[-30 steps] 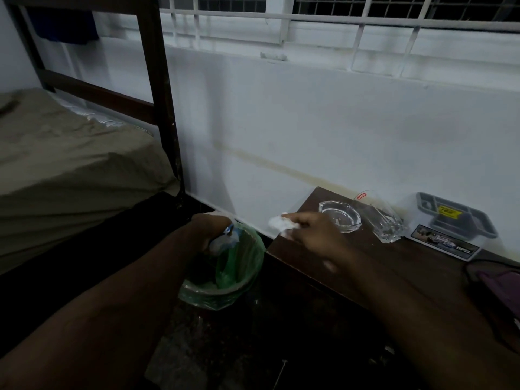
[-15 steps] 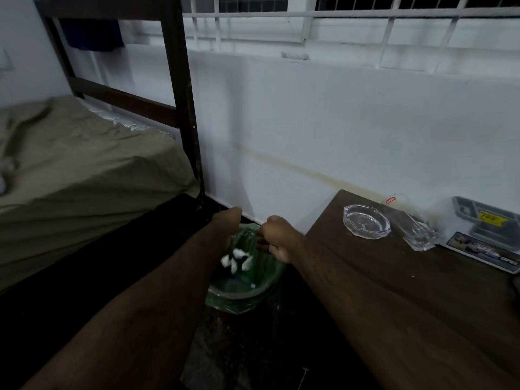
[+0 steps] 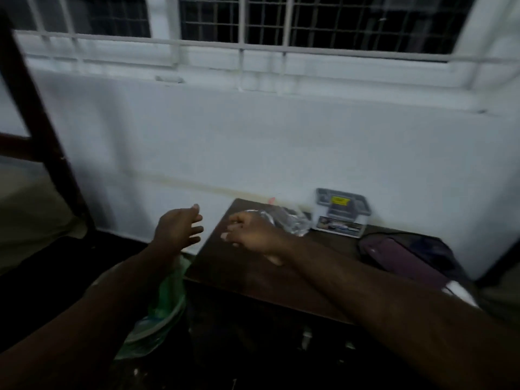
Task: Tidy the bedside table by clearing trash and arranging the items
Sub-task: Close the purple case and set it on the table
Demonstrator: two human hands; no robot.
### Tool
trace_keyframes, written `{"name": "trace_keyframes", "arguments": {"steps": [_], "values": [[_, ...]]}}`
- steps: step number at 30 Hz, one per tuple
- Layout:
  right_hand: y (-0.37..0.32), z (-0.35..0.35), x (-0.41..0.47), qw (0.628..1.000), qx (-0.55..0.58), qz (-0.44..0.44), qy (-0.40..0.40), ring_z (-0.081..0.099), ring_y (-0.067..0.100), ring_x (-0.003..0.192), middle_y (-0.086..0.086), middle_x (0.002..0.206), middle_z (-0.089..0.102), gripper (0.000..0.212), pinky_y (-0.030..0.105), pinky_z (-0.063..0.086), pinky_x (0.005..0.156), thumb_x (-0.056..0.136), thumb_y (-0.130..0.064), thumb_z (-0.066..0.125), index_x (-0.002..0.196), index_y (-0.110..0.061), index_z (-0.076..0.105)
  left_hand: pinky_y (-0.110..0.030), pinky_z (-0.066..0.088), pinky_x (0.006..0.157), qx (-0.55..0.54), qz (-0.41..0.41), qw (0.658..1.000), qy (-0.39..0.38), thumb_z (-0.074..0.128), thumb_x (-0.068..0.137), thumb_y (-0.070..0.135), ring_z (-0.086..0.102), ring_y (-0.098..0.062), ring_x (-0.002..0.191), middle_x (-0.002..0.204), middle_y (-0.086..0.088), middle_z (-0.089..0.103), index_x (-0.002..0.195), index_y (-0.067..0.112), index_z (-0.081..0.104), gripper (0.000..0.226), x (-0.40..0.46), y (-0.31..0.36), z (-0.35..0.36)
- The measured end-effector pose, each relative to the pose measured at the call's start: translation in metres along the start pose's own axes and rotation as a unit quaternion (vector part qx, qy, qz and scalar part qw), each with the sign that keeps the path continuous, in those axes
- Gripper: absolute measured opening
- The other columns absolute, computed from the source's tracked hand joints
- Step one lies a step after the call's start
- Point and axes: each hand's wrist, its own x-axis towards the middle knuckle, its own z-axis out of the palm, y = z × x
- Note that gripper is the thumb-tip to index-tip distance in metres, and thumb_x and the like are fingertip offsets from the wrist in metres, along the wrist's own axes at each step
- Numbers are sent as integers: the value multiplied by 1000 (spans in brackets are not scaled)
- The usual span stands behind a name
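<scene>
Nearest the camera, the green plastic-lined waste bin point(image 3: 157, 313) is standing on the floor just beside the left edge of the dark brown wooden counter point(image 3: 239, 277); the left forearm is crossing above it, hiding much of its mouth.

What could go wrong, as I judge it: the right hand point(image 3: 253, 235) is hovering low over the counter's left part, directly in front of the clear glass ashtray point(image 3: 253, 213) and the clear glass tumbler point(image 3: 292, 225), which seems to be lying tipped on its side; a hurried sweep or a loose grip in this dim, blurred light could be knocking the glassware toward the counter's edge, or sending the tumbler rolling; the bin, standing so close to the edge, could also be getting bumped by the left arm.

The left hand point(image 3: 180, 229) is hanging in the air off the counter's left edge, above the bin, with its fingers point(image 3: 194, 219) spread loosely apart and holding nothing. The right hand's fingers point(image 3: 229, 235) are lying relaxed and slightly bent, pointing left, gripping nothing that shows; whether they are touching the counter I cannot tell.

Farther right, a dark purple soft pouch point(image 3: 399, 257) is resting on the counter; behind, a clear plastic box with a grey tray and yellow label point(image 3: 342, 212) is standing against the white wall point(image 3: 253, 142), under the barred window point(image 3: 281, 21).
</scene>
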Motion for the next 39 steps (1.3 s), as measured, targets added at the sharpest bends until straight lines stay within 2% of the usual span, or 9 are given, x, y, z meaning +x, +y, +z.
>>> {"name": "trace_keyframes", "arguments": {"steps": [5,7,10,13,17,20,24,34,39], "values": [[39,-102,-51,993,-26,10,115,65,24,98,4,101,64,35,41,53,88,84,-9,67,119,-8,62,-31,45,59,9,-12,994,-107,53,97,24,60,-13,56,76,-7,62,92,7,62,20,-25,-13,73],[61,-140,-69,983,-61,14,174,61,22,88,9,95,61,30,34,49,77,86,-6,64,116,-3,62,-34,51,69,18,-26,990,-137,52,97,24,67,-18,74,93,-5,68,106,10,63,20,-35,-24,105],[98,-199,-89,929,-275,45,243,64,22,96,7,101,68,27,21,44,76,81,-13,68,107,-9,69,-34,52,71,-17,-68,985,-158,52,97,23,67,-24,93,112,-8,66,115,11,59,23,-52,-43,155],[131,-244,-115,877,-363,126,288,62,25,105,3,110,66,30,34,50,91,79,-31,66,105,-17,67,-33,51,67,-15,-84,979,-187,51,97,22,66,-25,93,114,-8,64,109,14,58,16,-68,-55,200],[148,-255,-129,860,-403,207,235,65,28,96,8,106,68,40,38,54,85,79,-48,55,98,-14,64,-34,53,65,4,-81,973,-215,52,97,25,66,-25,93,114,-8,63,107,17,57,14,-77,-54,236],[156,-254,-129,848,-453,195,193,61,27,110,9,122,65,44,35,47,93,91,-43,49,119,-11,61,-35,55,71,18,-94,972,-216,52,98,25,64,-27,93,112,-8,61,106,18,57,12,-81,-54,251],[158,-256,-131,851,-462,168,183,52,25,126,7,137,56,43,29,38,101,97,-32,45,135,-13,52,-37,56,75,44,-115,968,-217,53,98,28,64,-28,95,114,-9,60,107,15,54,16,-85,-60,264],[146,-252,-119,930,-313,4,192,58,19,115,-2,123,66,29,37,46,99,92,-19,54,118,-23,66,-41,56,75,-21,-122,963,-241,41,95,57,66,-31,100,115,-15,67,118,9,60,56,-86,-68,256],[140,-235,-103,910,-345,-67,220,61,14,111,-11,120,68,30,39,49,94,91,-26,52,116,-34,67,-49,59,72,-69,-156,948,-269,46,98,43,66,-35,101,111,-16,69,116,14,61,37,-84,-64,264]]}}
